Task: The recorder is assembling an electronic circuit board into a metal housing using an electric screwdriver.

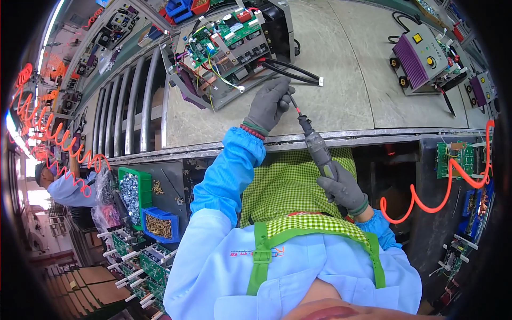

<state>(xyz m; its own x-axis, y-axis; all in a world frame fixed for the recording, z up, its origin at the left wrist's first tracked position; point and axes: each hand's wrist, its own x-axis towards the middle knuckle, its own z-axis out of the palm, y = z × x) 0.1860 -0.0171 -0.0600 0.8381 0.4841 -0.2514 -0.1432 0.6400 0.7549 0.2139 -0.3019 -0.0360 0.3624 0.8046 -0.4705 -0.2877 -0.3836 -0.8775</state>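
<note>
My right hand (345,192), in a grey glove, is wrapped round the lower body of a grey power screwdriver (318,149). The tool's long thin bit slants up to my left hand (269,105), also gloved. Its fingers are pinched together at the bit's tip; whatever small thing they hold is too small to make out. Just beyond it stands an opened machine unit (229,50) with a green circuit board, metal heat sinks and loose wires. Black cables (293,73) with a white connector stretch from the unit across the worktop, close above my left hand.
A green bin (143,186) of silver fasteners and a blue bin (175,224) of brass-coloured screws stand at left, near circuit boards (154,262). Metal rollers (124,109) adjoin the worktop (341,101). A purple-sided unit (418,56) stands right. Orange coiled hoses (413,213) hang on both sides. Another person (69,186) works far left.
</note>
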